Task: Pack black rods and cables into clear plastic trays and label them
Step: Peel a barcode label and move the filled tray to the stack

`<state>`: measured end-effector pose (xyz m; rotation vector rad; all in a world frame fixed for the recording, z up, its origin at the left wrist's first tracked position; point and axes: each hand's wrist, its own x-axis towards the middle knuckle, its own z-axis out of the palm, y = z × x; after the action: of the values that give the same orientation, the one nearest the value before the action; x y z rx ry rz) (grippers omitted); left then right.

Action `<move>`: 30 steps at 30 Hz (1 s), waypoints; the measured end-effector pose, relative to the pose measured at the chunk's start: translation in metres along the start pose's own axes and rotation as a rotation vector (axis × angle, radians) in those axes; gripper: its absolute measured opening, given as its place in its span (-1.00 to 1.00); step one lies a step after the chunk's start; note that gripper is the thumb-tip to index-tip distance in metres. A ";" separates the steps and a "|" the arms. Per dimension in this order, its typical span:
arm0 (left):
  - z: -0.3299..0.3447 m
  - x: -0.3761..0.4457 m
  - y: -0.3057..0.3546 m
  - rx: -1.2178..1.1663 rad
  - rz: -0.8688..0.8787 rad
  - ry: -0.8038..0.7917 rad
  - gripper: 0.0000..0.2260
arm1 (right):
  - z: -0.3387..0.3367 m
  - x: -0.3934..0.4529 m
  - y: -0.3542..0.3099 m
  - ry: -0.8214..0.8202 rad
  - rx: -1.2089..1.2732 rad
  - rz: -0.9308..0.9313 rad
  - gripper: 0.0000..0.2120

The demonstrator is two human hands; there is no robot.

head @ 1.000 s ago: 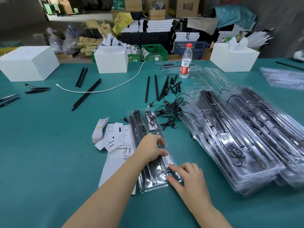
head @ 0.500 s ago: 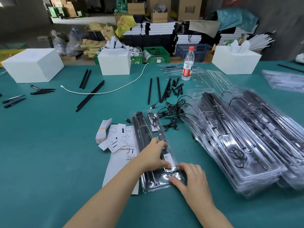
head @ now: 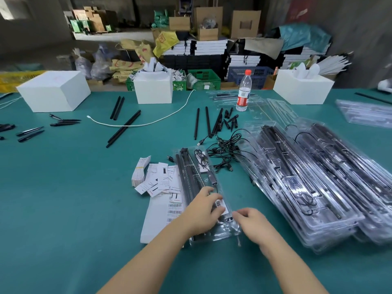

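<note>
Head view | hands [head: 224, 219] cover tray [head: 201, 187] near end | label [head: 220, 205] half hidden

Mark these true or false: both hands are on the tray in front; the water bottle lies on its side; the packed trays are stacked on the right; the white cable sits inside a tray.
1. Both the left hand and right hand are on the front tray: true.
2. The water bottle lies on its side: false, it stands upright.
3. The packed trays are stacked on the right: true.
4. The white cable sits inside a tray: false, it lies loose on the table.
</note>
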<state>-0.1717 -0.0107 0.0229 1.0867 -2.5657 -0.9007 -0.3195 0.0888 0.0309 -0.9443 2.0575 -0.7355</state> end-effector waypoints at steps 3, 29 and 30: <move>0.001 -0.012 -0.005 0.026 0.074 -0.008 -0.57 | -0.007 0.005 -0.007 -0.086 0.135 0.068 -0.73; 0.013 -0.058 0.002 0.227 0.485 0.491 -0.69 | -0.023 -0.006 -0.038 -0.392 0.540 0.141 -0.70; 0.012 -0.058 0.004 0.254 0.517 0.552 -0.72 | -0.024 -0.008 -0.042 -0.402 0.545 0.107 -0.72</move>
<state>-0.1380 0.0386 0.0181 0.5560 -2.3289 -0.1247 -0.3192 0.0762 0.0777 -0.6019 1.4370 -0.9020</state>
